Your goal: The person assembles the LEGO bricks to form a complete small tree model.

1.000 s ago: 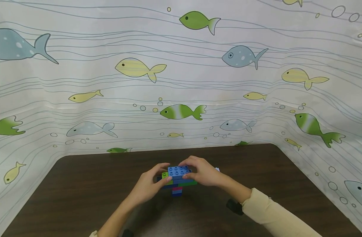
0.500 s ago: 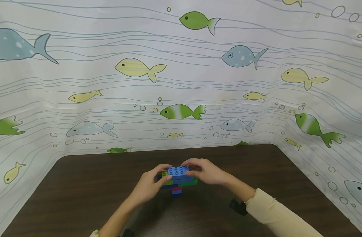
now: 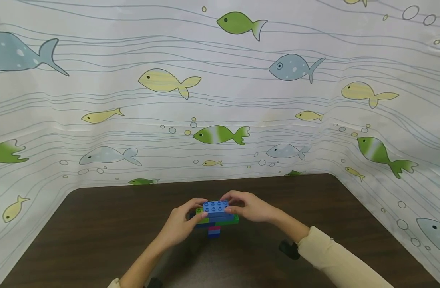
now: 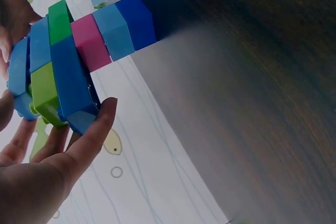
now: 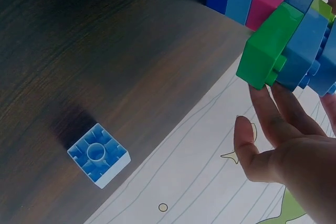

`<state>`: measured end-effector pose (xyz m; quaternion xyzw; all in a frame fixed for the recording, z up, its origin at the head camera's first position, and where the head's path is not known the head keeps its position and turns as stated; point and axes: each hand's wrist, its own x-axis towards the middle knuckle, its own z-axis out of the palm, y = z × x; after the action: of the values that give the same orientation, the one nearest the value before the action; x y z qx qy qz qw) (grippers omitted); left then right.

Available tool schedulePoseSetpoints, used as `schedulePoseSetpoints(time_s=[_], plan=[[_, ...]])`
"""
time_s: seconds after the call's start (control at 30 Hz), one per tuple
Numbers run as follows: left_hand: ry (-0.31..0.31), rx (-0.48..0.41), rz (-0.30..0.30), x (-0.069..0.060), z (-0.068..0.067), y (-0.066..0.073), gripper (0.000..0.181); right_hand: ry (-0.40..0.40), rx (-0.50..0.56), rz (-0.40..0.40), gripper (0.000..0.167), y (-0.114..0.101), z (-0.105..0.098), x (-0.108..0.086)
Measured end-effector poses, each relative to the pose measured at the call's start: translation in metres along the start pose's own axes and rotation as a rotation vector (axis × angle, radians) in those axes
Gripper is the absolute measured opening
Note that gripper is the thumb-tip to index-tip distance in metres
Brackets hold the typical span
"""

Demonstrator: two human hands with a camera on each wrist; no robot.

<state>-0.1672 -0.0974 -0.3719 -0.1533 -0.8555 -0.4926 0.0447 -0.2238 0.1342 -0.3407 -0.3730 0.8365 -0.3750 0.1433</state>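
A toy building block structure stands near the middle of the table. Its narrow stem has a dark blue block (image 4: 136,19), a light blue block (image 4: 114,31) and a magenta block (image 4: 91,42). Wider layers above include a green block (image 5: 269,51), a lime block (image 4: 46,95) and blue blocks, topped by a studded blue block (image 3: 215,207). My left hand (image 3: 177,225) holds the structure's left side, thumb in front and fingers behind. My right hand (image 3: 252,207) pinches the top block's right end between thumb and fingers.
A loose light blue block (image 5: 100,156) lies with its hollow underside showing, beyond my right hand; the hand hides it in the head view. The dark wooden table (image 3: 97,224) meets a fish-patterned sheet (image 3: 169,120) at its back and sides.
My right hand has shifted slightly right along the top block, uncovering more studs, and now hides the loose block. My left hand stays in place. The head view has tilted slightly.
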Motion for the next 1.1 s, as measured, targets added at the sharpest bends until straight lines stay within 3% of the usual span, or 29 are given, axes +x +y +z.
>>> schedulePoseSetpoints(time_s=[0.73, 1.1], plan=[[0.008, 0.02, 0.019, -0.001, 0.0004, 0.0002, 0.029, -0.025, 0.003, 0.034, 0.028, 0.0039, 0.0021, 0.0004], [0.01, 0.033, 0.022, -0.001, -0.0004, 0.0009, 0.028, 0.014, -0.036, -0.022, 0.026, 0.0017, 0.0058, 0.0002]])
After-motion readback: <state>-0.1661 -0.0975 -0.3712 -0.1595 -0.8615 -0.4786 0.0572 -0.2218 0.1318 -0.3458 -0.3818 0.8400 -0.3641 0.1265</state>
